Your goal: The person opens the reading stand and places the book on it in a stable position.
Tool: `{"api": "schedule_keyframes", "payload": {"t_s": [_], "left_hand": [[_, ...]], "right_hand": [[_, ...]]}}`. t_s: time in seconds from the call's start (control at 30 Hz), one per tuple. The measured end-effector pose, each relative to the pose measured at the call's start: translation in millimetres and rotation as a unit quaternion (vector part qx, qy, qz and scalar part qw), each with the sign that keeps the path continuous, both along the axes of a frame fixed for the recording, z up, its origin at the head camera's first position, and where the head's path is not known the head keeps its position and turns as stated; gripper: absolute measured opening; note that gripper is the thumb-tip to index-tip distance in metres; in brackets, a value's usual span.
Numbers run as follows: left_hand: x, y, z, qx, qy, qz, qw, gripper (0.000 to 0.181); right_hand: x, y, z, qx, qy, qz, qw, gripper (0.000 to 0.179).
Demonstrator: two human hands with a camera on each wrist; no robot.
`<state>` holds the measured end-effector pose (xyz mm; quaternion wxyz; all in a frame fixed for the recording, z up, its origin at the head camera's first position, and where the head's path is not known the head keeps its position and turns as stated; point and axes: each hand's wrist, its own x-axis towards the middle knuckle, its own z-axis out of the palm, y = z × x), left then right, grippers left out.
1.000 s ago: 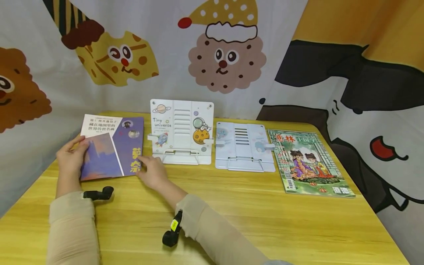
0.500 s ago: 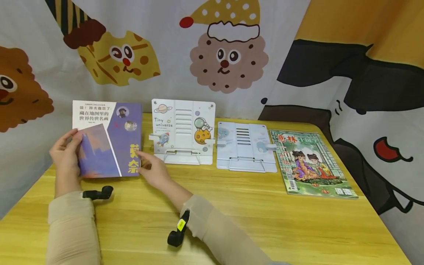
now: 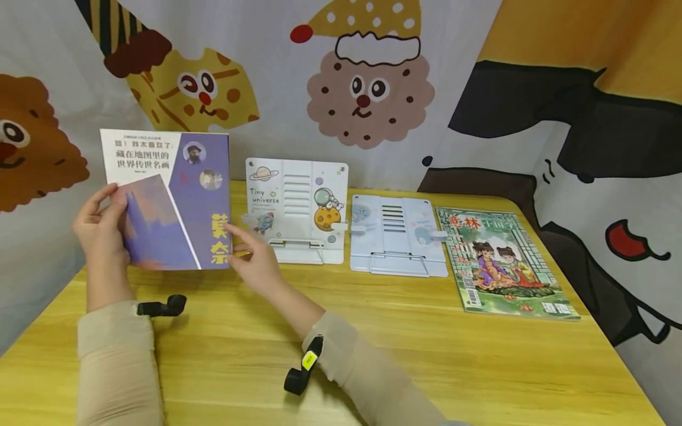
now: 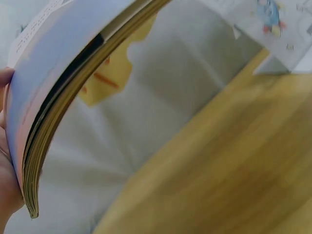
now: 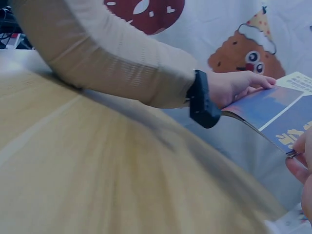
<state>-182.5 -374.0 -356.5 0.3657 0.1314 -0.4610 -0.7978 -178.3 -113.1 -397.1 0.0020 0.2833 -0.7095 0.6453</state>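
A purple and white paperback book [image 3: 192, 183] is held up off the table at the left, its cover facing the head camera. My left hand [image 3: 103, 228] grips its left edge, thumb on the cover and the other fingers mostly behind. At the lower right edge, my right hand [image 3: 258, 260] pinches the book between thumb and fingers. The left wrist view shows the book's page edges [image 4: 48, 105] bowed in a curve. In the right wrist view the right hand's fingertips [image 5: 296, 168] are at the book's corner.
A white "Tiny universe" book stand [image 3: 295, 207] is just right of the book. Beside it sits a pale blue book stand [image 3: 396, 236], then a green magazine [image 3: 506, 266] lying flat on the wooden table [image 3: 405, 331]. A cartoon-print curtain [image 3: 277, 77] hangs behind.
Both hands have lifted the book from low over the table, raising it and tilting its cover more upright. The book stands and magazine keep their places.
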Motion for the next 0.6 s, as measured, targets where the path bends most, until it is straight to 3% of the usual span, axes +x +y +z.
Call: {"api": "schedule_keyframes", "payload": {"t_s": [0.27,0.6], "left_hand": [[-9.3,29.1,19.6,-0.028,0.08,-0.012,0.9963,0.029],[-19.2,70.6,34.9,-0.067,0.137,-0.04,0.9875,0.03]], "right_hand": [[-15.1,26,24.7,-0.007,0.056,-0.003,0.9984,0.063],[-32.4,66,51.4,-0.016,0.085,-0.026,0.996,0.062]]}}
